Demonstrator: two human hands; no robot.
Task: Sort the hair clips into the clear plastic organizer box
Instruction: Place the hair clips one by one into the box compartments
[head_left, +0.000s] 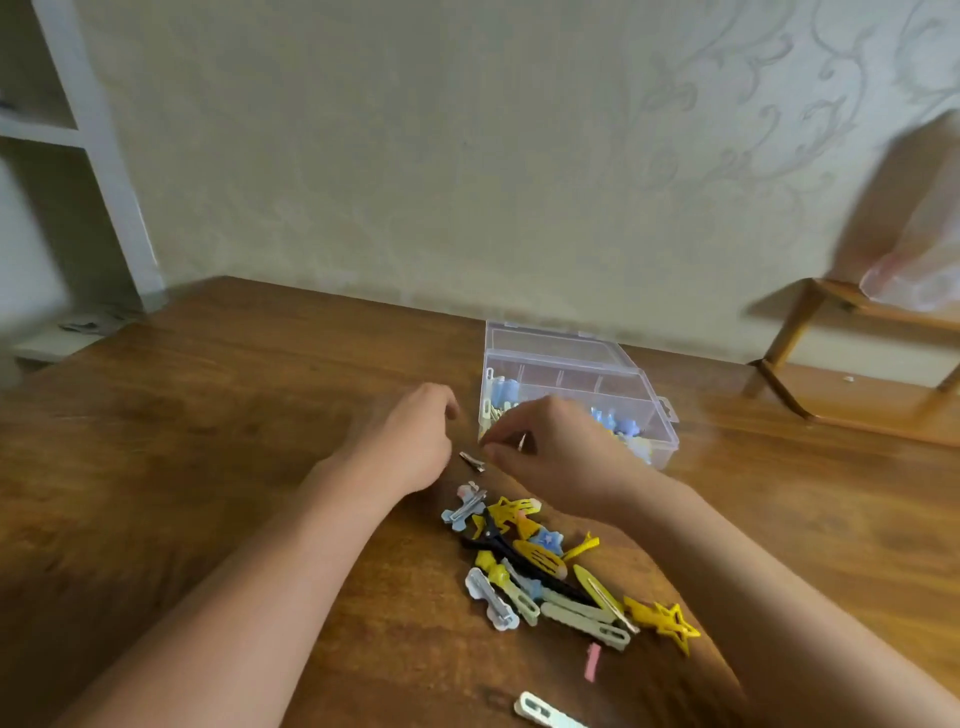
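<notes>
Closest to us there's a pale green clip (545, 713) at the bottom edge of the wooden table (208, 415), with a small pink clip (592, 661) just past it. Then we've got the main pile of hair clips (540, 566) sitting between our forearms, mostly yellow, pale blue and mint, with a yellow star clip (670, 623) on its right side and a black one running through the middle. A little metal clip (471, 461) lies on its own beyond the pile, right between our hands. Our left hand (410, 441) has its fingers curled in, but we can't tell if anything's in them. Our right hand (550, 447) is pinching what looks like a thin silvery clip, bit blurry though. Behind that hand is the clear organizer box (571, 374), lid up, blue and yellow clips already in the near compartments, and then the patterned wall (467, 156)
</notes>
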